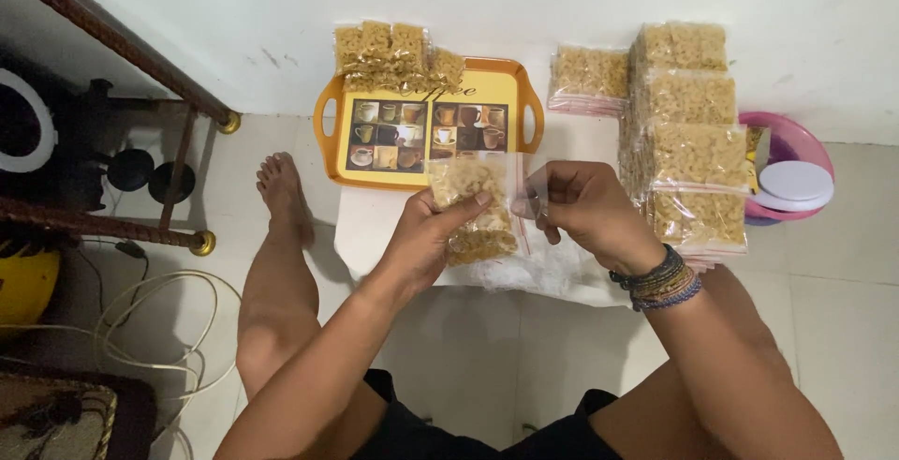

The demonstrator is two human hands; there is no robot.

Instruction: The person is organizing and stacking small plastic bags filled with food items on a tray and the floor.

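1. A pale tiled floor (847, 329) fills the view, with the person's bare legs stretched along it and a low white table (375, 226) between the knees.
2. Both forearms reach forward from the bottom edge and meet above the table's near side. The left forearm slants up to the right; the right one, ringed by a stack of beaded bracelets (660, 282) at the wrist, slants up to the left.
3. An orange tray (521, 95) with looped handles and printed pictures of cups lies flat at the table's far end, a few filled packets (393, 57) heaped on its far rim.
4. To the right, more clear packets of pale curled pasta (688, 141) lie in overlapping stacks, just beside a pink bowl (805, 137) holding a round white lid or scale.
5. The left hand (421, 240) is cupped, palm toward the camera, fingers curled behind a small clear plastic bag of pasta (473, 212), thumb pressed on its front.
6. The right hand (585, 207) has its fingers bent inward, pinching the bag's top right edge; the exact fingertip contact seems hidden by the knuckles.
7. The bag is glossy, thin and upright, held above the table's near edge.
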